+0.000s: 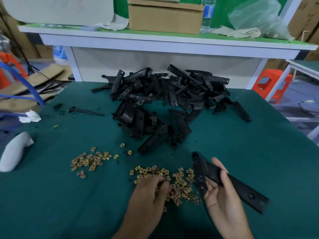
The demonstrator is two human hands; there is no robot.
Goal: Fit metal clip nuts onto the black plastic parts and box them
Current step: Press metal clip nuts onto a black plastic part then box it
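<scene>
My right hand (221, 192) grips a long black plastic part (240, 188), palm up, low on the right of the green table. My left hand (150, 190) lies knuckles up on a heap of brass-coloured clip nuts (179, 183), its curled fingertips down among them; whether it pinches one is hidden. A second scatter of clip nuts (89, 161) lies further left. A large pile of black plastic parts (165, 99) fills the middle of the table. A cardboard box (164, 16) stands on the shelf behind.
A white glove-like object (13, 152) lies at the left edge, with crumpled white paper (30, 116) and a thin black rod (86, 111) nearby. The shelf also holds a water bottle (207, 14), rags and a plastic bag. Orange stools stand either side.
</scene>
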